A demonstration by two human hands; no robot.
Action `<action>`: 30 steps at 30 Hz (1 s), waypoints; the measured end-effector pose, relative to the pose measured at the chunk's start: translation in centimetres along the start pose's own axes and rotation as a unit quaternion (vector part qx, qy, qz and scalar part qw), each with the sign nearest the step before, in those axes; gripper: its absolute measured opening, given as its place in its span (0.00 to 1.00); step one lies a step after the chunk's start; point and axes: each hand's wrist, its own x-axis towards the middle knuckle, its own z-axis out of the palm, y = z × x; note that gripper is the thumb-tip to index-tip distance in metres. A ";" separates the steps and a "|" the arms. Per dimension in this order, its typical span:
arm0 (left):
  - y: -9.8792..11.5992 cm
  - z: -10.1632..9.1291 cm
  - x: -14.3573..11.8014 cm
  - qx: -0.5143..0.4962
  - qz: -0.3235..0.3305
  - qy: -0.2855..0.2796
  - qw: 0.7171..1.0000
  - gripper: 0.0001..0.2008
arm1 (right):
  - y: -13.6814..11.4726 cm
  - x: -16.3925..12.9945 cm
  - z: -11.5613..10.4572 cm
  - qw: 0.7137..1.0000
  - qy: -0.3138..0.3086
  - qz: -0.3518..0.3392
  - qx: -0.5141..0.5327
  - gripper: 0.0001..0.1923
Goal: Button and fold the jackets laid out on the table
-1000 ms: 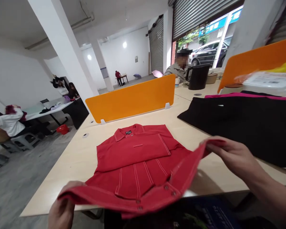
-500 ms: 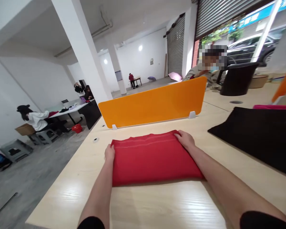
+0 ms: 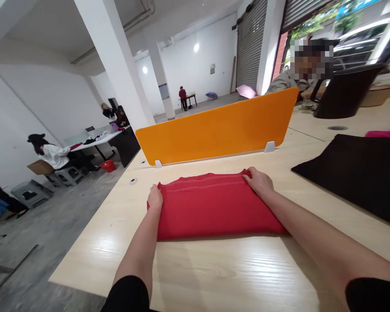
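Note:
A folded red cloth (image 3: 214, 212) lies on the pale wooden table (image 3: 123, 234) in front of me. Two pale stitch lines run along its far edge, with a few small dark dots between them. My left hand (image 3: 155, 198) is closed on the far left corner, fingers curled over it. At the far right corner my right hand (image 3: 260, 182) pinches the edge between thumb and fingers. The edge between the hands is slightly wavy. Part of the cloth's right side is hidden behind my right forearm.
An orange divider (image 3: 214, 130) stands just beyond the cloth. To the right lies a black cloth (image 3: 354, 173), with a dark pitcher (image 3: 341, 95) behind it. A person (image 3: 282, 82) sits across the divider. The table's left edge drops to a concrete floor.
My left hand has shifted over the corner, and a bit of red now shows to its left. The far edge looks more bowed. The camera view has moved slightly.

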 end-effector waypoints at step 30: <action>-4.0 -0.3 -8.1 0.179 0.179 -0.071 0.965 0.30 | 2.4 -8.5 0.4 0.972 -0.102 -0.194 -0.079 0.32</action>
